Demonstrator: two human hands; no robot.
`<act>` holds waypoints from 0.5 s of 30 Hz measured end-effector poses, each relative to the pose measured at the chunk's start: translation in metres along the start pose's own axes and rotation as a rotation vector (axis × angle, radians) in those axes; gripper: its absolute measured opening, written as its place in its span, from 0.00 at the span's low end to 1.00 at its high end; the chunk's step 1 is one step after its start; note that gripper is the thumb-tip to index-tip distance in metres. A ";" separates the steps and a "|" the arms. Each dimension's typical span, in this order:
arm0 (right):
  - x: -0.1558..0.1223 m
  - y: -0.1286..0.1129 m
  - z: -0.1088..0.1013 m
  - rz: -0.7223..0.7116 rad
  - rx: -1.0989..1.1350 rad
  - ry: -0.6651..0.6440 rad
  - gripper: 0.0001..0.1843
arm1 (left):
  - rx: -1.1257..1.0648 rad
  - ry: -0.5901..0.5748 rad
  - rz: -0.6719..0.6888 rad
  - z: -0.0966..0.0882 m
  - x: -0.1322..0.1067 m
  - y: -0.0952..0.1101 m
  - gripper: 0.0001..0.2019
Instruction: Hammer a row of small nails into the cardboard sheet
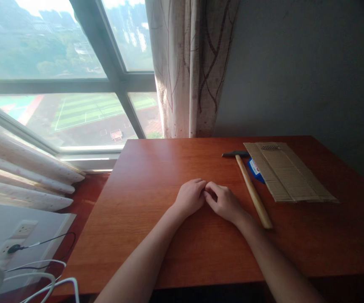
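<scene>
My left hand [191, 195] and my right hand [223, 202] rest on the wooden tabletop [144, 189], their fingertips touching. The fingers of both are curled in, with a small gap showing between the right thumb and forefinger. I see no object in either hand, though the undersides are hidden. Just to the right of my right hand lies a hammer [253, 191] with a pale wooden handle and a dark metal head pointing away from me. Beside it, a flat piece of cardboard [290, 172] partly covers a blue package [256, 170] with a white label.
A large window [114, 84] and a patterned curtain [184, 67] stand beyond the table's far left side. White cables [47, 277] loop at the lower left, near a wall socket [24, 229] with a black plug [14, 248]. A grey wall [295, 71] rises behind the table.
</scene>
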State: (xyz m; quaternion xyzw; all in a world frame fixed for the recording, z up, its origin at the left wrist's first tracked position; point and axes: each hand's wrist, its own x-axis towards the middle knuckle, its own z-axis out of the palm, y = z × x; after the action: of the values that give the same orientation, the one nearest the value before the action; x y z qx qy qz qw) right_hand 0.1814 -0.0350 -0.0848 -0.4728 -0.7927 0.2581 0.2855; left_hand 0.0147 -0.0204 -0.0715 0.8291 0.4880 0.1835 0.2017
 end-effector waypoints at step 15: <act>0.001 -0.001 -0.003 0.006 0.015 -0.013 0.04 | 0.016 -0.036 0.021 -0.005 -0.001 0.003 0.09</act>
State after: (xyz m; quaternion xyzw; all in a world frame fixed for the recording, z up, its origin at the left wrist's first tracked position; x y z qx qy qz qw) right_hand 0.1822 -0.0344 -0.0816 -0.4711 -0.7912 0.2680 0.2832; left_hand 0.0139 -0.0216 -0.0663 0.8391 0.4769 0.1667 0.2018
